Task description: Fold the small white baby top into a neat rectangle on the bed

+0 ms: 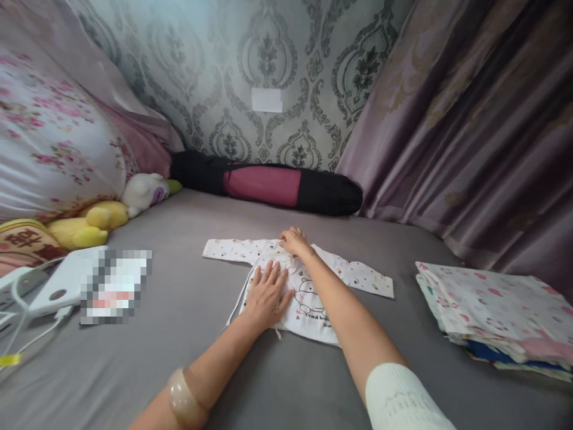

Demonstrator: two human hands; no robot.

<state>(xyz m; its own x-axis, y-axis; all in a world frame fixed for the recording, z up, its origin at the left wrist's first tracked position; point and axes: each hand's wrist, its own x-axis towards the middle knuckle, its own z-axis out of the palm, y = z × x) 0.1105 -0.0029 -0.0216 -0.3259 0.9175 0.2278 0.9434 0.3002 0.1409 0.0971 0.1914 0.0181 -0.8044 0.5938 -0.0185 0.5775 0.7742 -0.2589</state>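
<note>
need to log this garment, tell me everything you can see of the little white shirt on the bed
The little white shirt is a small, soft-looking cloth top, white with tiny scattered prints and a cartoon bear with some lettering on the front. It lies flat on the grey bed sheet, both sleeves spread out sideways, thin ties trailing at its left edge. The left hand presses flat on its body; the right hand rests at the collar, fingers curled on the cloth.

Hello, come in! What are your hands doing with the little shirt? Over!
Left hand flat on shirt. Right hand at its collar. Folded pile off right.
</note>
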